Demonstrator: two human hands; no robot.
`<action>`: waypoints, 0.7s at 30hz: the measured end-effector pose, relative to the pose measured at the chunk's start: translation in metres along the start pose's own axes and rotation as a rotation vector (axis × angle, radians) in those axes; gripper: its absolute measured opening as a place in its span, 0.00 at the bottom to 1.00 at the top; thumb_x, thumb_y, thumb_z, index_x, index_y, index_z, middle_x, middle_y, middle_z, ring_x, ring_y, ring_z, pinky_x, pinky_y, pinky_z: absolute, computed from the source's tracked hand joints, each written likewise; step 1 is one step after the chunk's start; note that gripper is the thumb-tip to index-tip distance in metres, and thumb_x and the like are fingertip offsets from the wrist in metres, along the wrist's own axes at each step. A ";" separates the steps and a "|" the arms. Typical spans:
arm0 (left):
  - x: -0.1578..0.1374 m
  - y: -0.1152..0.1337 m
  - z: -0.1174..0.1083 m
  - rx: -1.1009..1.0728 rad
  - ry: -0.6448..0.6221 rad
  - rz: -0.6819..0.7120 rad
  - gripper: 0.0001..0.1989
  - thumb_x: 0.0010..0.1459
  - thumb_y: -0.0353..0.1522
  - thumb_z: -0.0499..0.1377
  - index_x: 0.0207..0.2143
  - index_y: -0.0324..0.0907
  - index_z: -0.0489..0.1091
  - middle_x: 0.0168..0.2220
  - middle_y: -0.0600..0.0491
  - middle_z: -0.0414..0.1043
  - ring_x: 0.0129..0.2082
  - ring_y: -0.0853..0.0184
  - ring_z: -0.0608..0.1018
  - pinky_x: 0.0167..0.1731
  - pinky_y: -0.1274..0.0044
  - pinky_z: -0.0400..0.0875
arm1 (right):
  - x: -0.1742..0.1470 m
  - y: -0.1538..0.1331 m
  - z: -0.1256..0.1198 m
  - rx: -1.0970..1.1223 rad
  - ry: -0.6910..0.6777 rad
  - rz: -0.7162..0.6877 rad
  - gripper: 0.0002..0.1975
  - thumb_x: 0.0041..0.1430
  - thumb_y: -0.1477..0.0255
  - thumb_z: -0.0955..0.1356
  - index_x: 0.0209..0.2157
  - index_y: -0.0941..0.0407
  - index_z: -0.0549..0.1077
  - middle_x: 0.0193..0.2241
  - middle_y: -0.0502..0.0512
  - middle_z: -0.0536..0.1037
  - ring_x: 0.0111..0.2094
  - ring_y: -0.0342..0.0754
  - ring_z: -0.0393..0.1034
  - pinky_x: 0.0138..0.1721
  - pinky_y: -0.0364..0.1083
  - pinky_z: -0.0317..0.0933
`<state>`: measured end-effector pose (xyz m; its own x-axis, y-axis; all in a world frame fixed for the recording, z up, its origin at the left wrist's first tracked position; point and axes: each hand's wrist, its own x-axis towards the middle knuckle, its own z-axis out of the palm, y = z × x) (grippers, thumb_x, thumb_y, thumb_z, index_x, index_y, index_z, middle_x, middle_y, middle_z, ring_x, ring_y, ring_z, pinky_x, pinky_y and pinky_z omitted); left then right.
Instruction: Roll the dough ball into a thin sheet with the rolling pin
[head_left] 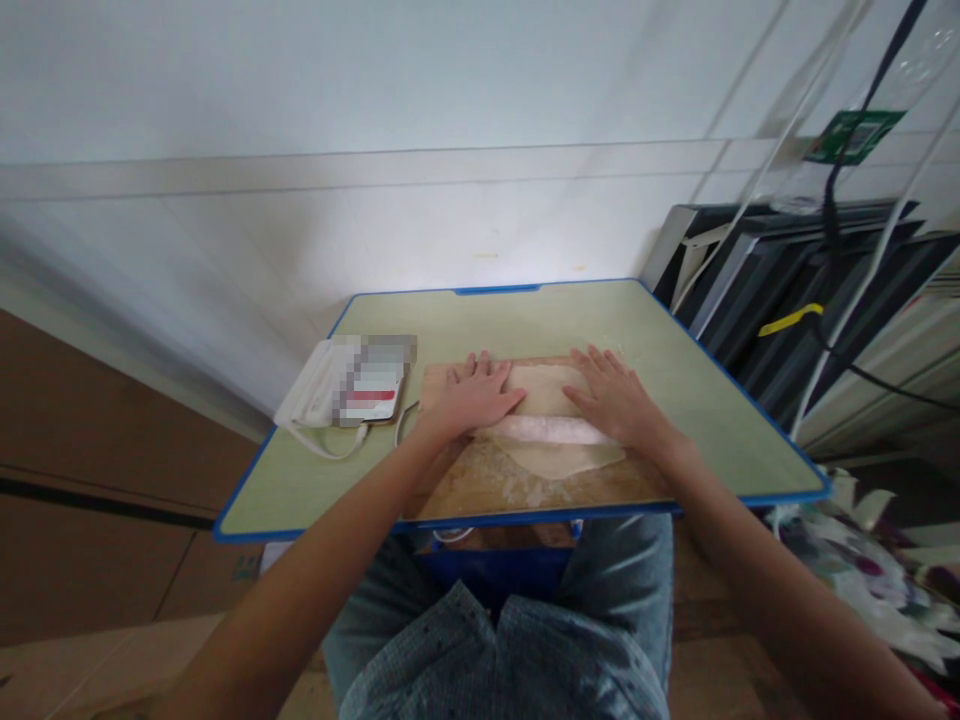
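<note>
A floury rolling pin [553, 430] lies crosswise over a thin sheet of pale dough [559, 460] on a wooden board [457, 485]. My left hand [480, 392] rests flat over the left end of the pin, fingers stretched forward and thumb pointing inward. Over the right end lies my right hand [613, 392], its fingers spread and reaching past the pin towards the far edge of the board. Both palms cover the ends of the pin, so those are hidden. Dough shows on the near and far sides of the pin, and flour is scattered at the board's near edge.
The board sits on a small pale green table [300, 500] with a blue rim. At its left are a phone [379, 385] with a blurred screen and a white case [315, 385] with a strap. Dark panels [795, 290], cables and a plastic bottle [855, 135] stand at the right.
</note>
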<state>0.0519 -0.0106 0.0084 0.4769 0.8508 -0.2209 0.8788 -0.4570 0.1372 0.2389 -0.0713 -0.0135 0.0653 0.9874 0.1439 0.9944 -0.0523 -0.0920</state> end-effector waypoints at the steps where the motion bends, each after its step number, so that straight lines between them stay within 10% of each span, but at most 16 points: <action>1: 0.000 0.000 0.000 -0.002 0.002 0.003 0.33 0.62 0.48 0.40 0.64 0.41 0.43 0.66 0.39 0.35 0.65 0.49 0.41 0.58 0.53 0.41 | 0.000 0.001 0.001 0.003 0.003 -0.007 0.29 0.62 0.60 0.53 0.62 0.59 0.53 0.63 0.63 0.54 0.62 0.60 0.48 0.55 0.61 0.51; 21: -0.004 0.002 -0.001 -0.003 0.013 0.029 0.31 0.62 0.46 0.41 0.64 0.42 0.45 0.66 0.40 0.38 0.65 0.49 0.42 0.57 0.52 0.42 | 0.001 0.014 0.014 0.024 0.009 -0.104 0.30 0.62 0.62 0.52 0.63 0.60 0.50 0.62 0.63 0.55 0.63 0.57 0.44 0.57 0.61 0.48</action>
<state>0.0521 -0.0145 0.0101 0.5017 0.8406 -0.2042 0.8647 -0.4806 0.1461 0.2519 -0.0685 -0.0286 -0.0375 0.9860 0.1624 0.9935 0.0543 -0.1000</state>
